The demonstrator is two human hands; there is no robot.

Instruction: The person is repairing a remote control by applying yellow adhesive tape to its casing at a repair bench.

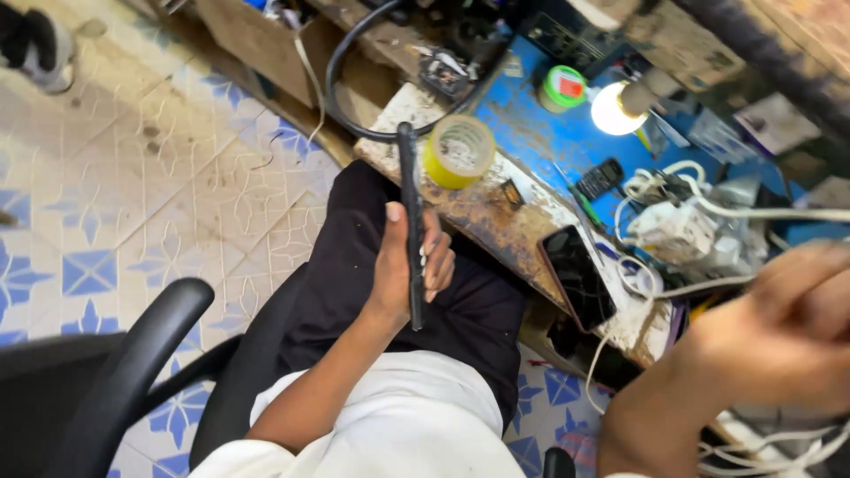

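Head view: left hand (pixel 409 265) grips a black phone (pixel 411 226) edge-on, long axis pointing toward the workbench's (pixel 531 146) near edge beside yellow tape (pixel 457 150); right hand (pixel 784 323), blurred, grip unclear.

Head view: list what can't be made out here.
- Right hand: motion-blurred and close to the lens; whether it holds anything can't be told.
- Phone in left hand: seen edge-on, so its screen is hidden.
- Second phone on bench: dark screen, condition unclear.
- Lamp: glare washes it out.
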